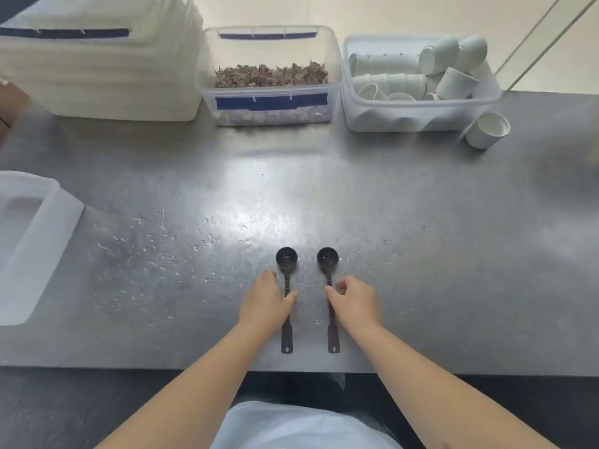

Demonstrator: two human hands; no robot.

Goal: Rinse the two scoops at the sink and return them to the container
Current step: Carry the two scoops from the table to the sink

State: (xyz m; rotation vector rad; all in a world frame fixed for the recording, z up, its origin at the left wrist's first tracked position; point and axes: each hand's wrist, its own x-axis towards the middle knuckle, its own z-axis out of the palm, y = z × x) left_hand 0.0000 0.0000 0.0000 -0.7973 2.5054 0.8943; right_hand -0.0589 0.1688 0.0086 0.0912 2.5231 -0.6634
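Two black long-handled scoops lie side by side on the grey steel counter, bowls pointing away from me. My left hand [266, 303] rests over the handle of the left scoop [286, 259], fingers curled down around it. Over the handle of the right scoop [327, 259] sits my right hand [355, 303], thumb and fingers pinching at the shaft. Both scoops still lie flat on the counter. A clear container of dried leaves [270, 77] stands at the back centre.
A large white tub [97, 59] stands back left. Back right, a clear bin [418, 111] holds several white cups, with one cup [486, 129] lying beside it. A white lid or tray [29, 241] sits at the left edge. Water droplets spot the counter [453, 238].
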